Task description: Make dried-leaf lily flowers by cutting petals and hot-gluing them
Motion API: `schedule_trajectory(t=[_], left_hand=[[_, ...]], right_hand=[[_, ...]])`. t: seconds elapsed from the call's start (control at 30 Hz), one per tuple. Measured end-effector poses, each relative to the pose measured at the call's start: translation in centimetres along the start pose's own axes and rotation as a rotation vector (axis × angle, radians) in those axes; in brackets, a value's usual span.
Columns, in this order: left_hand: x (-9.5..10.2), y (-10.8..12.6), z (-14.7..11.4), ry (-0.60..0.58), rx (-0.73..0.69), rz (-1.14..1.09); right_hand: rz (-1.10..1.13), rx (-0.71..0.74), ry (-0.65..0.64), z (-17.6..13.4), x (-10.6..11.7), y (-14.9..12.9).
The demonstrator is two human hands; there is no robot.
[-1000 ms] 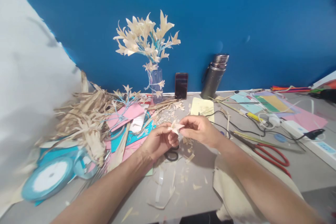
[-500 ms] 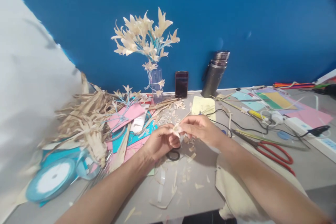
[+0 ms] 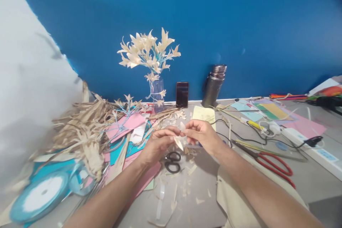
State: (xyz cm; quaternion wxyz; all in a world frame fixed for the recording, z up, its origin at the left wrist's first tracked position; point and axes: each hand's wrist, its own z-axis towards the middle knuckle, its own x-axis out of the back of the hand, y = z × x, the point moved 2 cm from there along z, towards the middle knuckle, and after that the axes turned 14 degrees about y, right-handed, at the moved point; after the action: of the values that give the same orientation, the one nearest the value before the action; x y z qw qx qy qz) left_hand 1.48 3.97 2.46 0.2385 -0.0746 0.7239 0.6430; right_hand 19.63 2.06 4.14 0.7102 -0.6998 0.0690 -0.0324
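Between my two hands, above the middle of the table, is a small cream corn husk flower, one pointed petal hanging down and another pale tip showing above. My left hand pinches it from the left between thumb and fingers. From the right, my right hand is closed on it near the upper tip, its fingertips almost meeting the left ones. Fingers cover the flower's centre. Black-handled scissors lie just below my left hand, their blades hidden. Husk scraps are scattered underneath.
A vase of husk flowers, a phone and a dark flask stand along the blue wall. Left are dried husks and a blue ribbon spool; right, red-handled shears, cables and a power strip.
The flower has turned in my fingers, so a petal now points down. My left hand has shifted slightly left, uncovering more of the scissors. The view has tilted upward.
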Motion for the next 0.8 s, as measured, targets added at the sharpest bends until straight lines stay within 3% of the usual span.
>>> schedule_trajectory(t=[0.2, 0.33, 0.4, 0.43, 0.53, 0.57, 0.67, 0.8], left_hand=[[-1.2, -1.0, -0.8, 0.090, -0.042, 0.084], [-1.3, -0.9, -0.5, 0.102, 0.020, 0.017], [-1.1, -0.6, -0.3, 0.168, 0.030, 0.010], [-0.9, -0.5, -0.3, 0.179, 0.033, 0.046], [-0.6, -0.2, -0.2, 0.120, 0.006, 0.280], [-0.5, -0.2, -0.2, 0.091, -0.007, 0.362], [-0.7, -0.2, -0.1, 0.026, -0.022, 0.509], [-1.3, -0.4, 0.0, -0.027, -0.025, 0.563]], right_hand=[[-0.048, 0.003, 0.080, -0.4, -1.6, 1.4], [-0.178, 0.014, -0.050, 0.5, -0.8, -0.1], [-0.385, 0.000, -0.196, 1.2, 1.0, -1.9], [-0.518, 0.037, -0.196, 1.5, 2.3, -2.9], [-0.943, 0.255, 0.002, 1.9, 6.2, -5.1], [-1.081, 0.285, 0.014, 1.7, 7.1, -5.1], [-1.437, 0.238, -0.061, 0.5, 8.4, -3.0], [-1.564, 0.286, -0.045, -1.1, 8.5, 0.3]])
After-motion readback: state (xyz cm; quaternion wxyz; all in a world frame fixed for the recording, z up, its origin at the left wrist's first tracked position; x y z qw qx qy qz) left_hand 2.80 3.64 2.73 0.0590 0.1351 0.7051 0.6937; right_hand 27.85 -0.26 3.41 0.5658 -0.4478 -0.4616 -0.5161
